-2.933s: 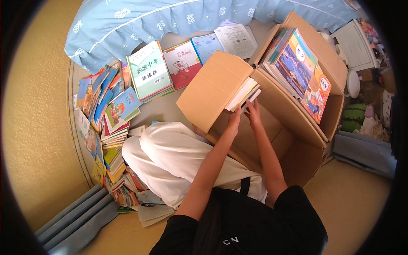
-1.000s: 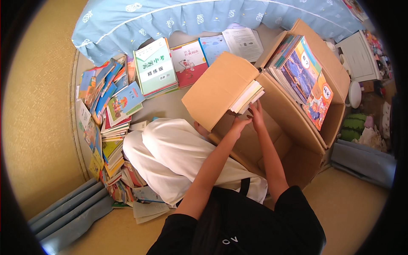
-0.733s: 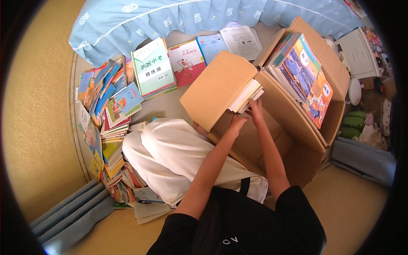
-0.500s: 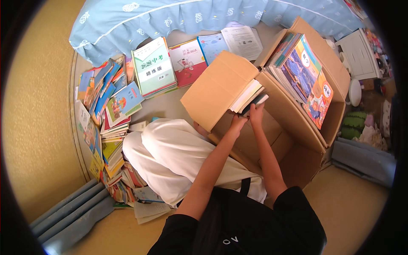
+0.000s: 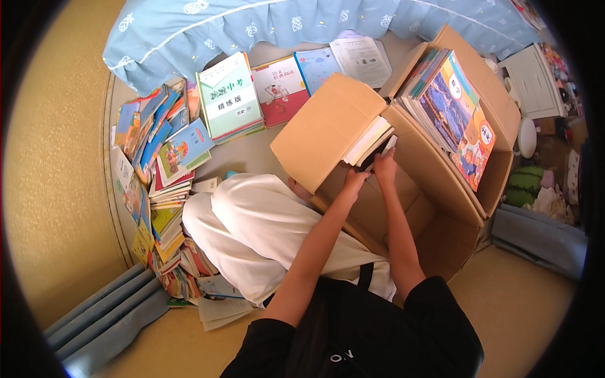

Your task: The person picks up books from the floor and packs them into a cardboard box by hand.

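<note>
Both my arms reach into an open cardboard box [image 5: 328, 135] in front of me. Pale-edged books [image 5: 367, 143] stand packed under its left flap. At their right end is a dark-covered book [image 5: 372, 159] with a light edge. My right hand [image 5: 385, 167] is closed around that book's right side. Closed at its lower edge is my left hand [image 5: 356, 180]; its fingertips are partly hidden. Just to the right, a second box [image 5: 498, 135] holds a stack of colourful textbooks [image 5: 457, 113].
Piles of books [image 5: 161, 189] spread along the wall at left. A green-and-white book stack [image 5: 229, 97], a red-and-white book [image 5: 280, 91], a blue book [image 5: 317, 69] and printed sheets [image 5: 360, 61] lie beneath the blue bed skirt [image 5: 271, 25]. A white drawer unit [image 5: 532, 82] stands far right.
The dark book and my right hand have shifted slightly right and down, and the book is tilted a little differently. Both hands keep their hold.
</note>
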Demonstrator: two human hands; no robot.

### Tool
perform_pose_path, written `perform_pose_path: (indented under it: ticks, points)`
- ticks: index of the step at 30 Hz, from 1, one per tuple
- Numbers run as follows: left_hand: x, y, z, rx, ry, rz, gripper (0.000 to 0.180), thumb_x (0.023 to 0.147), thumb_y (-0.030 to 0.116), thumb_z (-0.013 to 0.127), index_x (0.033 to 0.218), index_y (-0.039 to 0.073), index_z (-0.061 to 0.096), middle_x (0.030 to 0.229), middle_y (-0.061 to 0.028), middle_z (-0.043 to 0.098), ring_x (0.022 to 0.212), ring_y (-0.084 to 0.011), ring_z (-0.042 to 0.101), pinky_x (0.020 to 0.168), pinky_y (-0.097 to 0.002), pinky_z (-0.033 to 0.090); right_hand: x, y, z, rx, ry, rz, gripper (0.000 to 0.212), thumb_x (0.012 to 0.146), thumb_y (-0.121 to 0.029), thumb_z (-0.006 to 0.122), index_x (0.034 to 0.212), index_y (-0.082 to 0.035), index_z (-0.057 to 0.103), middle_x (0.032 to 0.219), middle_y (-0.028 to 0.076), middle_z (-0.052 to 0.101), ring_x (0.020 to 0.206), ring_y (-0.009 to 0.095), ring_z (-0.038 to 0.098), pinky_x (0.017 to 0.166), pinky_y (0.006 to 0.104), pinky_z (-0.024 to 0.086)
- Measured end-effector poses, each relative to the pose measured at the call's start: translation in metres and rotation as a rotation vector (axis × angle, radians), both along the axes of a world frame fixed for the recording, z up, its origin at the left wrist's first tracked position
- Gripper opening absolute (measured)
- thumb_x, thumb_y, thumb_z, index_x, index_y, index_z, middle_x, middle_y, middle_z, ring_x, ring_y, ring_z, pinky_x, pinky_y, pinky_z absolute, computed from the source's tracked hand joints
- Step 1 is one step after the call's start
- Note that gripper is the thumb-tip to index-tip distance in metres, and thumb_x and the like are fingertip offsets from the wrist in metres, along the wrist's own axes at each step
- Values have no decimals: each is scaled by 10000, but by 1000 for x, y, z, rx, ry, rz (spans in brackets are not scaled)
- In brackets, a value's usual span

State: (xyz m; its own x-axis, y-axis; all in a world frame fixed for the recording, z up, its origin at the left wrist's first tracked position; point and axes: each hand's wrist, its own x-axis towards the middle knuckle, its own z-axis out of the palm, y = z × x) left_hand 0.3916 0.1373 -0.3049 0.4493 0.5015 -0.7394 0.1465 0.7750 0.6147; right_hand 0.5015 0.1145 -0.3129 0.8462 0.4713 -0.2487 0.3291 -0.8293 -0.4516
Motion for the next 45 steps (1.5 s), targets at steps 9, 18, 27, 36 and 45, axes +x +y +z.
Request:
perform_pose_path:
  ticks: [9,18,27,36,45]
  points:
    - [11,3,-5,16,-68,-15,524,687,93,564,1173,-12,403,1109,-118,502,1010,-200,477,827,-284,368,19,5,-30,226,270,-57,697,831,-383,421,1332,-13,106,1086,280,495,767,332,605,643,416,486]
    - [-10,1,-8,189,227,-183,388,698,166,572,1017,-41,496,904,-137,556,835,-220,534,655,-324,416,-5,-14,4,458,765,-82,704,830,-549,357,1365,-153,127,1343,89,299,976,292,534,777,417,410]
    - [-47,-4,82,751,341,-882,331,769,266,487,910,-21,573,905,-208,576,857,-317,559,729,-381,433,-46,-46,24,584,519,-121,551,874,-337,412,1299,-16,267,1188,150,455,832,215,568,658,312,431]
    - [-204,25,221,859,-125,-585,287,848,236,485,983,-6,558,908,-132,615,874,-196,585,745,-275,438,-159,-50,161,1137,395,177,202,873,-40,357,994,2,513,832,78,555,656,123,529,630,240,434]
    - [-439,59,280,1119,73,83,258,818,176,514,989,-14,554,926,-166,603,871,-252,588,751,-302,452,-343,51,276,950,767,833,172,867,-34,405,983,2,527,795,70,563,670,120,533,639,240,447]
